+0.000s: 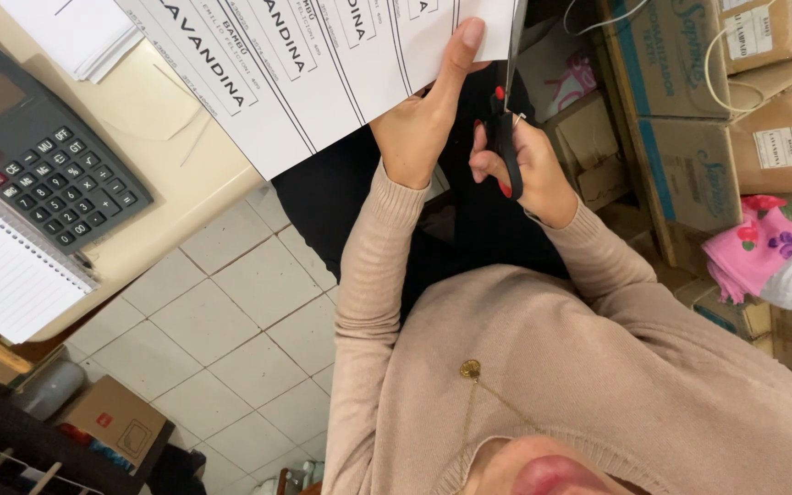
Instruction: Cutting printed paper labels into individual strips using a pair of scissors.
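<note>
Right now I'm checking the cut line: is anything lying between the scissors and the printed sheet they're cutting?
Nothing visible. The scissors in the right hand already meet the edge of the printed sheet, which the left hand holds beside the blades.

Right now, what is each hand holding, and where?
Left hand pinches the printed sheet at its cut edge; right hand holds black scissors by the handle loops.

The label sheet (pixel 304 55) and scissor blades (pixel 515 37) run off the top edge.
</note>
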